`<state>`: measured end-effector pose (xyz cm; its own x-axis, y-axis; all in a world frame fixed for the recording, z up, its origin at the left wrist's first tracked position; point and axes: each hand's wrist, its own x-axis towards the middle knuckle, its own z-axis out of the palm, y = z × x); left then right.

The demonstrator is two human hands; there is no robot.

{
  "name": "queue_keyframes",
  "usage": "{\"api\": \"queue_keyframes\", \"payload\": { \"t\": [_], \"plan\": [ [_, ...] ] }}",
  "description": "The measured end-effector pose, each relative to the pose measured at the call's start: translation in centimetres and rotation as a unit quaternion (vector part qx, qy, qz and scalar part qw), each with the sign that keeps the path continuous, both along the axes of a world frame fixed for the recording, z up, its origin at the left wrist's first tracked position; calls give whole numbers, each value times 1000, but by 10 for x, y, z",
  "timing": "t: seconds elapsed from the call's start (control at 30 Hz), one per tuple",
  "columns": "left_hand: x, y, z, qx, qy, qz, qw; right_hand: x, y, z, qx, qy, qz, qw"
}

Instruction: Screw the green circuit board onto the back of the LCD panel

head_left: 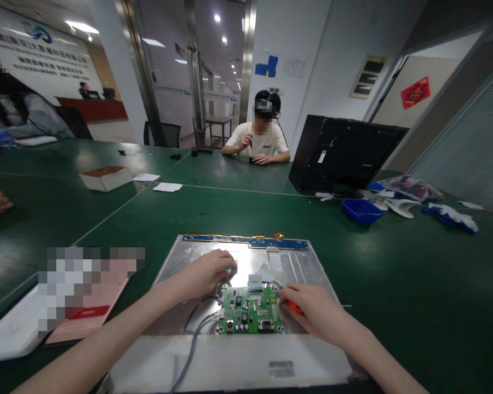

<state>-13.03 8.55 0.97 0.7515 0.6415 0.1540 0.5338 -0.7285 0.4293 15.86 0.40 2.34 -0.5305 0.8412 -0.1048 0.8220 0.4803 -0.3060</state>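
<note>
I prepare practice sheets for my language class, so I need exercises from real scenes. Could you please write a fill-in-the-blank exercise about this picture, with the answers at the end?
1. The colour of the circuit board on the metal panel is ____.
2. The orange object is in the wearer's ____ hand.
3. The tray near the black monitor is coloured ____.
4. The white box stands on the wearer's ____ side of the table.

Missing words: green; right; blue; left.

There is one green board (250,313); one blue strip (222,239); one metal panel (304,269); one open box (107,181)
</note>
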Motion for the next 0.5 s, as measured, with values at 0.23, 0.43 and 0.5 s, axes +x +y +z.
{"api": "queue_keyframes", "payload": {
  "t": [0.23, 0.43, 0.5],
  "plan": [
    [2, 8, -13, -16, -41, 16, 999, 2, 10, 16, 11, -37, -38, 999],
    [-9, 5, -4, -58, -57, 47, 996, 8, 24, 13, 40, -18, -27, 999],
    [-16, 4, 1, -108, -63, 42, 991, 7, 28, 7, 37, -18, -17, 999]
  ]
}}
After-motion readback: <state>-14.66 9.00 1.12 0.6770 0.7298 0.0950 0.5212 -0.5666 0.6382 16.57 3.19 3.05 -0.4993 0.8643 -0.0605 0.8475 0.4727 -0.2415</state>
